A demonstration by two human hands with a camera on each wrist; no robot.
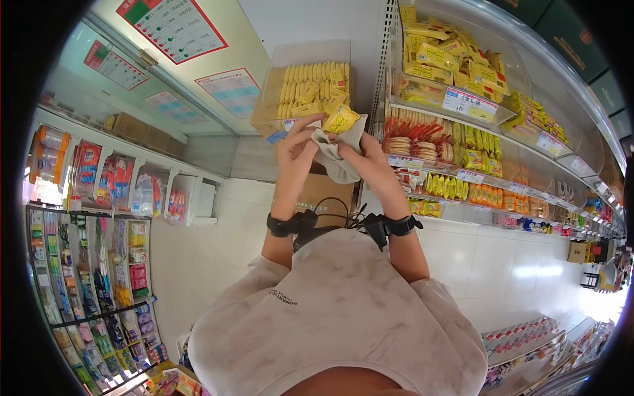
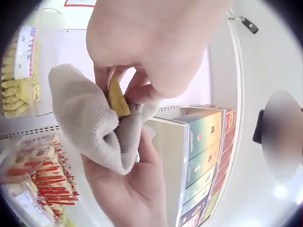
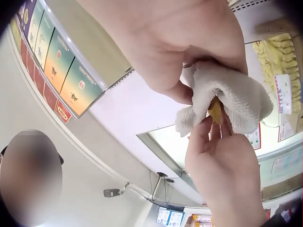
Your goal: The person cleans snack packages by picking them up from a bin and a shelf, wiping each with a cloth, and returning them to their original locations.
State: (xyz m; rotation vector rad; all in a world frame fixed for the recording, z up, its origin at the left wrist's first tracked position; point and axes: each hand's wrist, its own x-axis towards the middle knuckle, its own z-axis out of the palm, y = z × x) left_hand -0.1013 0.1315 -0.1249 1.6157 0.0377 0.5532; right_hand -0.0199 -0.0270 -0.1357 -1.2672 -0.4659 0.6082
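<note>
My left hand (image 1: 295, 153) pinches a small yellow snack packet (image 1: 341, 120) by its edge. In the left wrist view the crimped end of the packet pokes out between fingertips and cloth. A pale grey cloth (image 1: 343, 165) is bunched in my right hand (image 1: 371, 162), its folds wrapped partly around the packet. From the right wrist view, the cloth (image 3: 232, 94) hangs from the curled fingers and covers much of the packet. Both hands are close together, in front of a clear bin (image 1: 264, 99) of similar yellow packets.
On the right, shelves (image 1: 456, 109) hold bins of wrapped snacks with price labels. A cardboard box (image 1: 327, 193) sits below the hands. Hanging goods fill a rack (image 1: 99, 264) at left. Boxed goods (image 2: 203, 146) stand on a shelf in the left wrist view.
</note>
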